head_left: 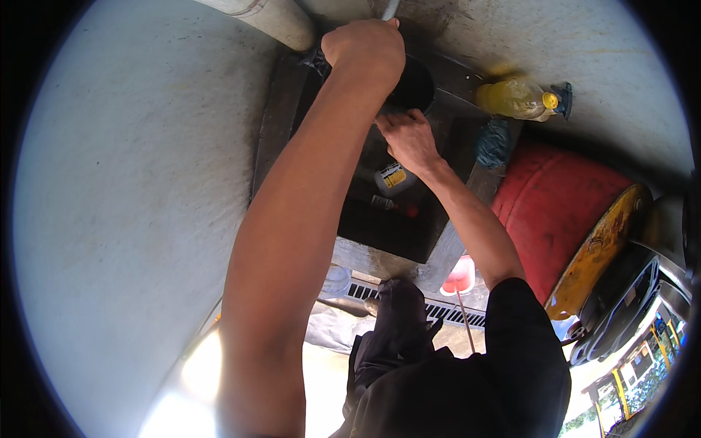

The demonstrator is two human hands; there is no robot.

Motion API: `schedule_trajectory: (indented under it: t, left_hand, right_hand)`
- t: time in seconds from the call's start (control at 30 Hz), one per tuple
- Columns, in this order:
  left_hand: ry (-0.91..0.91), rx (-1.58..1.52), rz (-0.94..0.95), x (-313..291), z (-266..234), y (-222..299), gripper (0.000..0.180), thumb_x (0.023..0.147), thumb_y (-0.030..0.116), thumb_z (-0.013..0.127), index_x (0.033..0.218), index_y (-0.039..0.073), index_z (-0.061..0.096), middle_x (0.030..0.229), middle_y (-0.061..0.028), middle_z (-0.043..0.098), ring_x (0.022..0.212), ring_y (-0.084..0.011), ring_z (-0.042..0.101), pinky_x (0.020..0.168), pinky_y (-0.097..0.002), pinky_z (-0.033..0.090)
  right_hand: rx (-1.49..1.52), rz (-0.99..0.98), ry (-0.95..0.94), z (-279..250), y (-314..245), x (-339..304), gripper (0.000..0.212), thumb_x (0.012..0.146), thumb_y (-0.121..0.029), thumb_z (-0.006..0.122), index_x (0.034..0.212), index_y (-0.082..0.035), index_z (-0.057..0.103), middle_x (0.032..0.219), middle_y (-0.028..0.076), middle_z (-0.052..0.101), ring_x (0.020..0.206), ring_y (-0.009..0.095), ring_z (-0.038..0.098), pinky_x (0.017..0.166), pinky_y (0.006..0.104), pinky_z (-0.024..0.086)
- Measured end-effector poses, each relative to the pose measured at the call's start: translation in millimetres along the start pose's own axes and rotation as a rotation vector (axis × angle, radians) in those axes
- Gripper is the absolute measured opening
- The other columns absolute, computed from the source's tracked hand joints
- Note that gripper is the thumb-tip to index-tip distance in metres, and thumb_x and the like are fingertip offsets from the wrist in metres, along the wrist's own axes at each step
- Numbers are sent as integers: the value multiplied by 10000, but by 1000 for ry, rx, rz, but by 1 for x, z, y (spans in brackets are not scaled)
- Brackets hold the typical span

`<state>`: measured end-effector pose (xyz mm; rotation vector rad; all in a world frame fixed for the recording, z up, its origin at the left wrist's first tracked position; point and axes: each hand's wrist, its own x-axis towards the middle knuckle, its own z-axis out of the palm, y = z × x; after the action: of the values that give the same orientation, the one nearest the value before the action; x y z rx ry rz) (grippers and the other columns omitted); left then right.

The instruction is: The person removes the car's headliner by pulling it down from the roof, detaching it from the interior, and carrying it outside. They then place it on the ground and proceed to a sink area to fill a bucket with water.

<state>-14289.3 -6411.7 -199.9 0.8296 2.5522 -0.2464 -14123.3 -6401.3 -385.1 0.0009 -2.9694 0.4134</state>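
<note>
My left hand [366,50] is a fist at the far side of a dark sink basin [380,237], wrapped round a pale pipe-like piece [391,9] whose end shows above the knuckles. A round black bucket [415,86] stands in the basin below it, partly covered by my left hand and forearm. My right hand [410,140] has its fingers curled at the bucket's near rim, some of them behind my left forearm. Nearer in the basin lie a grey bottle with a yellow label [394,177] and a small container with a red cap [411,211].
A yellowish plastic bottle [515,98] and a crumpled dark green bag [493,142] rest on the right ledge. Beside the basin is a large red drum [558,208]. A pale wall [139,160] rises at left. On the floor are a drain grate [363,292] and a red bucket [458,279].
</note>
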Motion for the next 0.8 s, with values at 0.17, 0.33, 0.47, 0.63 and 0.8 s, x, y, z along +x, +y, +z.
schedule_trajectory:
  t: [0.17, 0.33, 0.47, 0.63, 0.8]
  left_hand:
    - [30, -16, 14, 0, 3, -2, 571, 1147, 401, 272, 1206, 104, 756, 1165, -104, 773, 1093, -296, 745, 903, -476, 585]
    - [17, -43, 18, -2, 1, -2, 577, 1145, 410, 271, 1203, 102, 756, 1174, -107, 770, 1107, -297, 739, 906, -483, 582]
    - [19, -42, 34, -1, 1, -3, 566, 1145, 406, 282, 1195, 103, 757, 1159, -102, 772, 1094, -295, 742, 905, -480, 580]
    - [-29, 5, 11, -6, -6, 3, 382, 1136, 254, 400, 1250, 124, 741, 1140, -14, 775, 1060, -225, 748, 806, -365, 580]
    - [17, 30, 2, -8, -3, 4, 404, 1141, 260, 382, 1229, 119, 750, 1129, -30, 779, 1054, -220, 751, 820, -352, 577]
  right_hand:
    - [-16, -9, 45, 1, 0, 0, 321, 670, -72, 794, 967, -106, 678, 824, 26, 720, 842, 187, 727, 832, 351, 485]
    - [-16, 3, 42, 5, 1, 2, 293, 699, -57, 763, 978, -105, 685, 831, 26, 722, 859, 188, 726, 857, 361, 496]
    - [2, 0, 57, 7, 1, 3, 273, 721, -47, 740, 982, -105, 686, 834, 31, 724, 865, 189, 727, 858, 367, 495]
    - [-6, -6, 53, 13, 5, 2, 271, 726, -46, 735, 985, -105, 681, 842, 31, 726, 873, 192, 729, 856, 372, 495]
    - [3, -16, 32, 14, 8, -2, 297, 724, -45, 740, 1009, -105, 683, 850, 30, 729, 875, 192, 729, 851, 369, 494]
